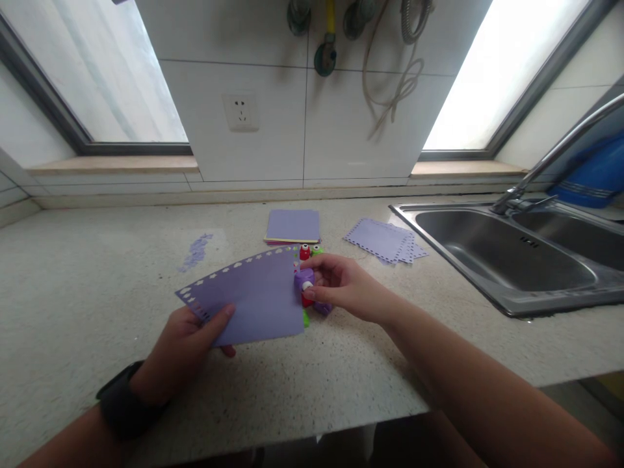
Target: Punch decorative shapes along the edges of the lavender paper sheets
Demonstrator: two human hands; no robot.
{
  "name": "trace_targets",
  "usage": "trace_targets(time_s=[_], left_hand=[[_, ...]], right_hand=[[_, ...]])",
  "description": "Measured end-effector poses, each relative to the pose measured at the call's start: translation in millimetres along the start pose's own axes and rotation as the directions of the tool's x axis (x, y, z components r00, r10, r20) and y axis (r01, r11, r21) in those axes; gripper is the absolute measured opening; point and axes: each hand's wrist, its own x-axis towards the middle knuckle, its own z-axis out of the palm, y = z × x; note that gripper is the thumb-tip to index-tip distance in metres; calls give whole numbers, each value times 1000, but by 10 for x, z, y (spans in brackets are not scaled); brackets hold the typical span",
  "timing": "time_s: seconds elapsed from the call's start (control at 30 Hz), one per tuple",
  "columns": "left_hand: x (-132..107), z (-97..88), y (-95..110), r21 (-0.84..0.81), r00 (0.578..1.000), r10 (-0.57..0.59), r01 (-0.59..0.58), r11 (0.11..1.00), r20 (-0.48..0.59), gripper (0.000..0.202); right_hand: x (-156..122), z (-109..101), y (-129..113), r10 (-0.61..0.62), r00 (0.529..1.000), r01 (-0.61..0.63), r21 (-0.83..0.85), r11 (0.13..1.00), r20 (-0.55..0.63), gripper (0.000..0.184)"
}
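Observation:
My left hand (pixel 195 338) pinches a sheet of purple paper (pixel 258 299) at its lower left, thumb on top. Small punched shapes run along the sheet's far edge and part of both sides. At the sheet's right edge, my right hand (pixel 341 283) grips a purple craft punch (pixel 305 278) with a white button under the thumb. The punch sits on the paper's edge. Behind and beneath it are more punches, among them a red one (pixel 305 252) and a green one (pixel 316 249), partly hidden by the sheet and fingers.
A stack of uncut purple paper (pixel 293 225) lies toward the wall. Several sheets with punched edges (pixel 383 240) are fanned out before the steel sink (pixel 507 253). Purple paper scraps (pixel 196 252) are heaped at left. A faucet (pixel 550 156) arches over the sink.

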Motion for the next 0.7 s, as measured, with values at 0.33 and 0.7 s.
trace_targets(time_s=[0.33, 0.7], left_hand=[[-24, 10, 32, -89, 1000, -12, 11, 996, -12, 34], [-4, 15, 9, -177, 999, -29, 25, 984, -17, 26]], right_hand=[[-1, 48, 19, 38, 999, -38, 8, 999, -7, 41], [-5, 77, 32, 18, 1000, -19, 16, 1000, 22, 40]])
